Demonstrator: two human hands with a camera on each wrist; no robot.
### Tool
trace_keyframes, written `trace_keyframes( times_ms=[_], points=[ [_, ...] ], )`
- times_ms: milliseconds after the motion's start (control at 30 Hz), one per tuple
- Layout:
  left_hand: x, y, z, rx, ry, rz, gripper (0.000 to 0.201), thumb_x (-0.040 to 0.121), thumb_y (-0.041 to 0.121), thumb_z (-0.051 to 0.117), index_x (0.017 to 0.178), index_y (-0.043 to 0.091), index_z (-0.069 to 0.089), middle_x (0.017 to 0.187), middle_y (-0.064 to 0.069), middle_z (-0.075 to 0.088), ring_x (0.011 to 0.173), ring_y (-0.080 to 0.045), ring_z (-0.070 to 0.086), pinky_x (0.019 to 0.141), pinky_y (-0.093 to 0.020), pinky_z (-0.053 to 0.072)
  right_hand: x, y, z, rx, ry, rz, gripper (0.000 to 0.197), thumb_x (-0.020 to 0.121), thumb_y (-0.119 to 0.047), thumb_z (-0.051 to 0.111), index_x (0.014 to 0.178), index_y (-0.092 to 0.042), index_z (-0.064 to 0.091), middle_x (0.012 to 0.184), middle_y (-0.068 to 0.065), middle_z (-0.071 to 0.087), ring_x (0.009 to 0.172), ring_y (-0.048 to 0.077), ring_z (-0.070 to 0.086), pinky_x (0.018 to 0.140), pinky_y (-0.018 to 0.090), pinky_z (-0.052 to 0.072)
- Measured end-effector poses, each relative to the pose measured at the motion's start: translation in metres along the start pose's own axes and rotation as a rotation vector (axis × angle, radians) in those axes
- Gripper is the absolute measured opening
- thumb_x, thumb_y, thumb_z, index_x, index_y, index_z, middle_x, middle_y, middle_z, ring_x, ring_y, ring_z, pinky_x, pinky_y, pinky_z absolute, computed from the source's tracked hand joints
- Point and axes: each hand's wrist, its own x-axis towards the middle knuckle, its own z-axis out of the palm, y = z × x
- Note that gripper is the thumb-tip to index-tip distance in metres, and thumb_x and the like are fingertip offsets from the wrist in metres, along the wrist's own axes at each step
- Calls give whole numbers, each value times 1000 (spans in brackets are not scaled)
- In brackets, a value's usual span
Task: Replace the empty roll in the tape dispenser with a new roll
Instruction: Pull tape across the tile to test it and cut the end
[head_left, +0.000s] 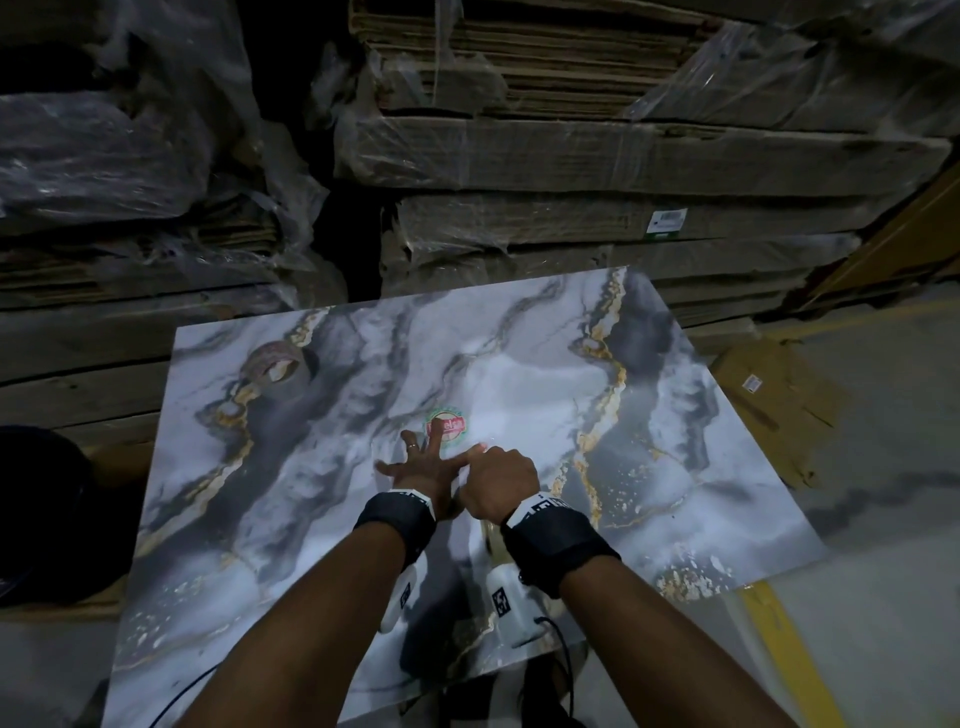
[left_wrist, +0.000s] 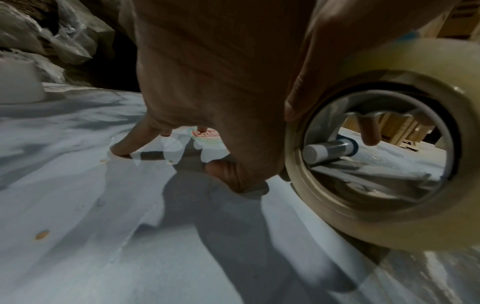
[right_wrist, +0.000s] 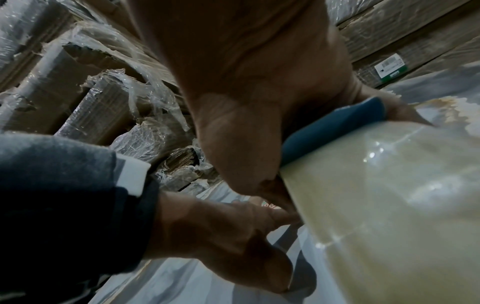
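Table top (head_left: 519, 374) showing grey-white marble with gold veins; tape roll (right_wrist: 389, 205) looking pale yellow, dispenser (right_wrist: 335, 125) blue, sticker (head_left: 445, 427) red-green.

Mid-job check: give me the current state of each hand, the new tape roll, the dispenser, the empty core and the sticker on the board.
Left hand: open, fingers spread, fingertips pressing on the marble board.
Right hand: curled round the dispenser.
Dispenser: held, mostly hidden; blue part shows above the roll.
New tape roll: full, clear, seated on the dispenser.
Empty core: lying apart at the board's far left.
Round sticker: flat on the board, by the left fingertips.
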Motion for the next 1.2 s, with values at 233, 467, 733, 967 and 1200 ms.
trace_keyframes(
  times_ms=[233,467,733,967,1200],
  points=[
    [-1,-4,-3,38,14,25,105,83,51,71,145,70,-12,166,-7,-27,149,-54,-16,101,-87,22,-14,3,-3,-146,-41,-69,38,101,-28,46,129,-8,63,135,14,62,124,34,60,99,37,49],
    [-5,-3,-7,35,7,21,109,83,48,74,146,70,-12,166,-6,-25,149,-53,-13,100,-87,26,-27,4,-10,-173,-82,-97,35,99,-22,47,124,-9,67,130,13,66,120,33,63,96,35,50],
    [-5,-3,-5,30,29,26,113,78,40,78,144,73,-8,166,-4,-22,148,-51,-10,98,-89,25,-47,12,4,-216,-101,-124,30,97,-21,48,113,-8,70,119,14,70,109,34,68,79,29,44],
    [-6,-4,-6,20,30,33,114,77,39,78,144,74,-7,166,-3,-22,148,-52,-12,98,-89,23,-65,18,19,-218,-123,-114,31,100,-23,51,122,-8,67,125,14,67,114,36,66,90,36,51],
    [-8,-4,-7,13,32,51,116,75,28,75,142,75,-6,166,-2,-21,147,-51,-12,98,-89,23,-85,25,30,-182,-62,-130,29,94,-19,51,116,-6,64,116,16,68,105,38,66,86,35,49]
  ],
)
